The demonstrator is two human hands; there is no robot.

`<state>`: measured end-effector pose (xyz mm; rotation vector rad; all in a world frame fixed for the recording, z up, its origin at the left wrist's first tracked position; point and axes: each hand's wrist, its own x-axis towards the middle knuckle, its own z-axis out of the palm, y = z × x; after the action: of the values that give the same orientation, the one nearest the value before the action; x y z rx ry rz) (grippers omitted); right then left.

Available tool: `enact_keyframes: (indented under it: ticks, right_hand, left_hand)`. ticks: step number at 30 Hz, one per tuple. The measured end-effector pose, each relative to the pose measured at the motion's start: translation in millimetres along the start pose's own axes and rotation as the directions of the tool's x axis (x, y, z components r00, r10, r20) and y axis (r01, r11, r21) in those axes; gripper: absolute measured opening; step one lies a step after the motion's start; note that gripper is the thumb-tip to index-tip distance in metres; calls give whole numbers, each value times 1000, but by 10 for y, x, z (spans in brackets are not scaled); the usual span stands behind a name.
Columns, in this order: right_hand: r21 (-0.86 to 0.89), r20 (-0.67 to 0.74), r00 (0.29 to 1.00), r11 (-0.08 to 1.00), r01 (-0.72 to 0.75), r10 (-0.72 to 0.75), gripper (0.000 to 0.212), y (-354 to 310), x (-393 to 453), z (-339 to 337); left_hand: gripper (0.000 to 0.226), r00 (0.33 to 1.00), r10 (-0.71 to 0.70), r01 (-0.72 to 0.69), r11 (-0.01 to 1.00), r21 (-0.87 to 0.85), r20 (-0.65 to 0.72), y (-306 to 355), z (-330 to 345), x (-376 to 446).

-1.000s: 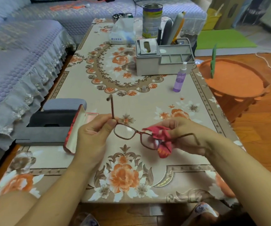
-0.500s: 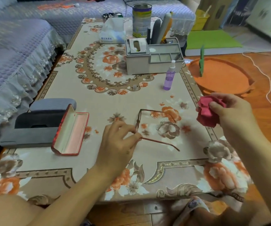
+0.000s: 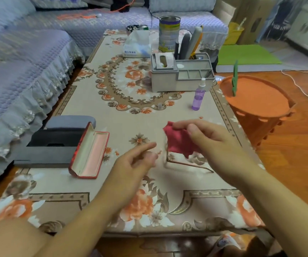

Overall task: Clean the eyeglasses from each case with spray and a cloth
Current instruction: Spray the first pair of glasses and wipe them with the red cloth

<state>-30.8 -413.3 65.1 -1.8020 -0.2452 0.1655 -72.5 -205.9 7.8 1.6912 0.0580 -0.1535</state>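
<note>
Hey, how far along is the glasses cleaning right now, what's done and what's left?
Done, apparently: the brown thin-framed eyeglasses lie on the floral tablecloth, out of the open red glasses case. In hand: the right hand pinches the red cleaning cloth; the left hand holds nothing. Left: returning the glasses to the case. The purple spray bottle stands by; the grey cases at the left edge may remain.

Left hand loosely open, forefinger extended; right hand pinched closed, both forearms stretched forward.
</note>
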Motion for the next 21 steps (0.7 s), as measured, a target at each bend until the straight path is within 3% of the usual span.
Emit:
enact_keyframes:
  ticks: [2, 4, 6, 10, 16, 18, 21]
  right_hand:
    - [-40, 141, 989, 998, 46, -40, 30, -22, -9, 154]
    - [-135, 190, 977, 984, 120, -93, 34, -23, 29, 278]
    - [-164, 176, 977, 974, 154, -124, 37, -35, 80, 372]
    - [-26, 88, 987, 990, 136, -134, 32, -41, 116, 446]
    - [-219, -61, 954, 937, 274, -293, 24, -70, 94, 392]
    - [-171, -85, 952, 945, 278, -295, 24, -106, 104, 366]
    - [-1, -119, 976, 983, 183, -181, 18, -92, 92, 412]
  left_hand:
    - [46, 981, -118, 174, 885, -433, 152, 29, -127, -59]
    - [60, 973, -99, 206, 783, -587, 210, 21, -190, -82]
    - [55, 980, -96, 183, 789, -587, 177, 38, -194, -89]
    - [38, 992, -126, 111, 905, -412, -9, 24, -275, -131]
    - [29, 979, -202, 203, 921, -333, 38, -28, -409, -174]
    - [30, 984, -177, 148, 854, -498, -10, 8, -370, -183]
    - [25, 977, -206, 75, 571, -818, -55, 101, -313, -191]
